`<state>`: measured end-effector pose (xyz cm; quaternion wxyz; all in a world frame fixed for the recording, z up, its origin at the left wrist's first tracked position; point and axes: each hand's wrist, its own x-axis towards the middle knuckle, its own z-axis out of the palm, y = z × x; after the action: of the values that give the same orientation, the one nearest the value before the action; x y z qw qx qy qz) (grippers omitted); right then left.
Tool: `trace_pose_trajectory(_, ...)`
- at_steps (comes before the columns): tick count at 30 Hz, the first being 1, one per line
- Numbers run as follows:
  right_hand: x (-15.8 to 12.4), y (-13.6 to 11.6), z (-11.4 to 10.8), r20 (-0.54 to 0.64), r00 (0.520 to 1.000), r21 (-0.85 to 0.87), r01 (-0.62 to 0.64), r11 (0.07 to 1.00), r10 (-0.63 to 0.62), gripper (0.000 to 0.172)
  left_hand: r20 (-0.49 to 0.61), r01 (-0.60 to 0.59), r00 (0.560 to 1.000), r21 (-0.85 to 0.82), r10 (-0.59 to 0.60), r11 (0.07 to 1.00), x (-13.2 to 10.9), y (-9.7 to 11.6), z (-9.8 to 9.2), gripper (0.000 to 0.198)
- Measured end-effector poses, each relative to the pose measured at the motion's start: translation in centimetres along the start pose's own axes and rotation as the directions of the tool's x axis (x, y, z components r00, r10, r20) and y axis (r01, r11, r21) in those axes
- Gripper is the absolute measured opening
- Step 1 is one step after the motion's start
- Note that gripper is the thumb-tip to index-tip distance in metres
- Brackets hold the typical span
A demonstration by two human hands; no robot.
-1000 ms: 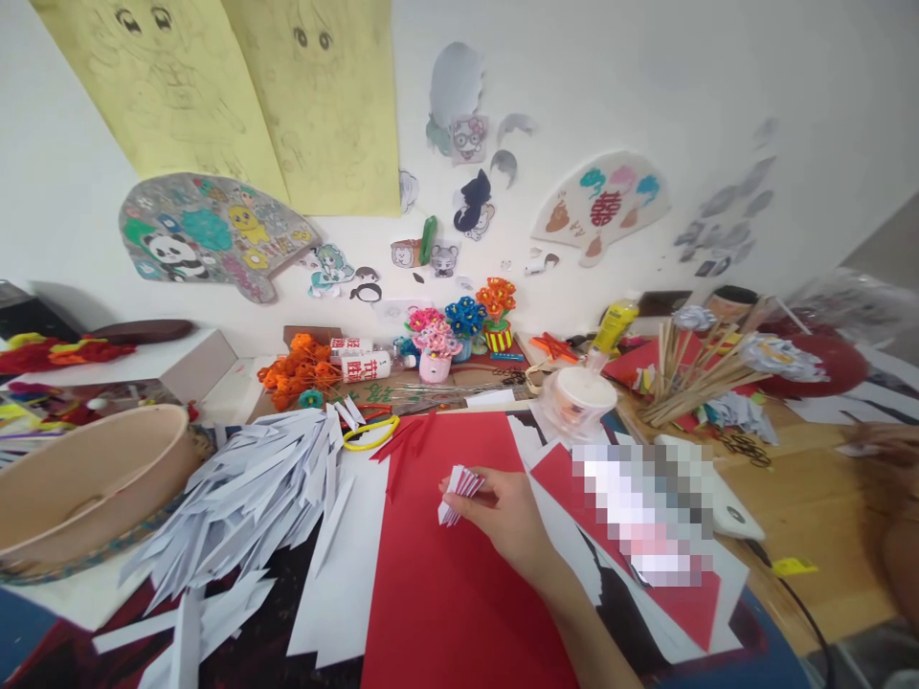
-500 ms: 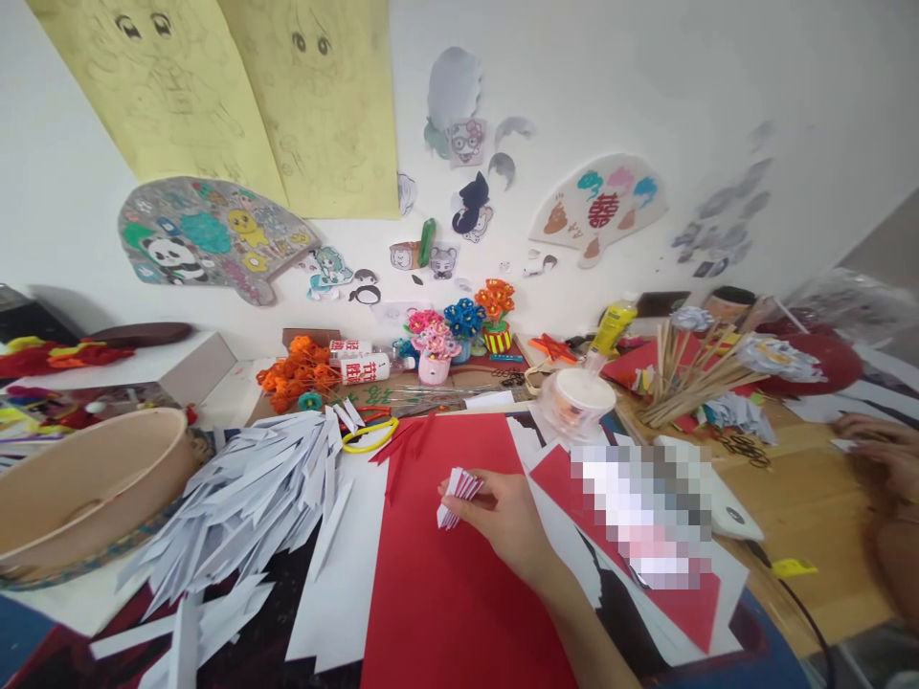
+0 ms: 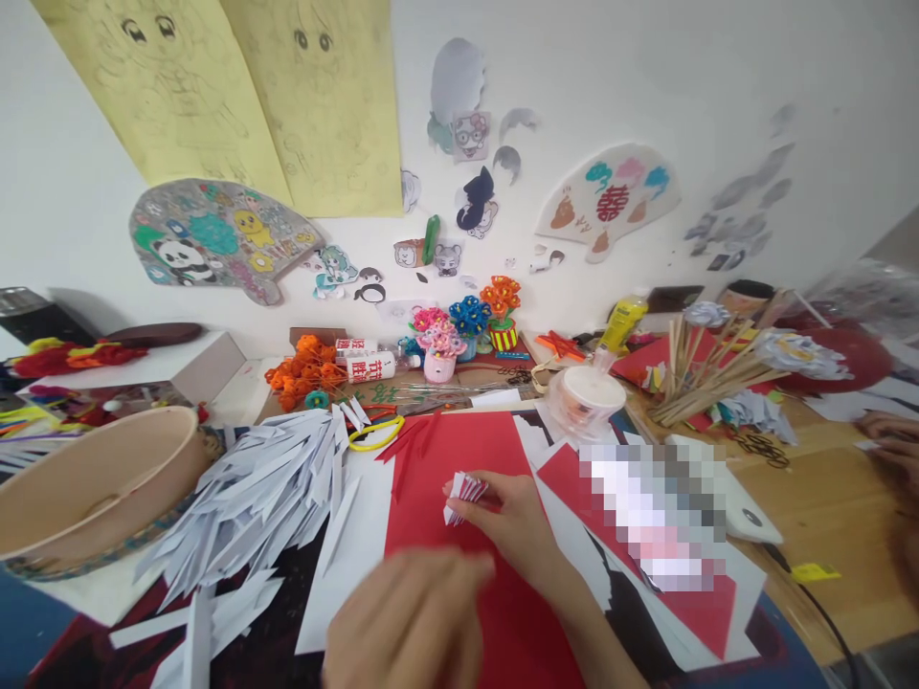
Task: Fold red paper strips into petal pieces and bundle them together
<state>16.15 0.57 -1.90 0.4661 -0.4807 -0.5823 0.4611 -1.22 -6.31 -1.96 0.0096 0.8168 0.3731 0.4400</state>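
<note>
Between the thumb and fingers of my right hand is a small stack of folded red and white paper pieces, above a red paper sheet. My left hand is low in the view, in front of the red sheet and blurred by motion. Its fingers look bent, but whether they hold anything cannot be made out. To the left lies a big heap of folded white paper strips. A few single strips rest on white paper beside the red sheet.
A round beige basket stands at the left. Yellow-handled scissors, a tape roll and craft flowers are towards the wall. At the right are a white device with a cable, wooden sticks and another person's hand.
My left hand has come into view at the bottom centre. The right hand keeps its hold on the paper stack. The whole view has shifted slightly.
</note>
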Motion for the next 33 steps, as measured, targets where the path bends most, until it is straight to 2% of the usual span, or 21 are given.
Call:
trace_pose_trajectory(3, -0.1, -0.5, 0.0, 0.036, 0.999, -0.001, 0.04, 0.999, -0.04, 0.014, 0.024, 0.09, 0.995, 0.169, -0.096, 0.981, 4.2, -0.3, 0.8, 0.03)
trace_pose_trajectory(6, -0.2, -0.9, 0.0, 0.05, 0.998, -0.022, 0.036, 0.999, -0.035, 0.012, 0.029, 0.061, 0.997, 0.249, -0.071, 0.967, 6.1, -0.8, 1.7, 0.024)
trace_pose_trajectory(10, -0.3, -0.8, 0.0, 0.05, 0.998, -0.076, 0.033, 0.997, -0.029, 0.015, 0.039, 0.062, 0.996, 0.266, -0.075, 0.962, 6.2, -1.2, 2.2, 0.024)
trace_pose_trajectory(16, -0.1, -0.4, 0.1, 0.045, 0.999, -0.128, 0.034, 0.991, -0.028, 0.013, 0.066, -0.012, 0.998, 0.255, -0.005, 0.967, 6.8, -1.5, 1.8, 0.017)
trace_pose_trajectory(33, 0.0, -0.3, 0.1, 0.029, 1.0, -0.13, 0.014, 0.991, -0.01, 0.018, 0.17, -0.082, 0.984, 0.226, 0.044, 0.971, 8.0, -1.5, 1.8, 0.018)
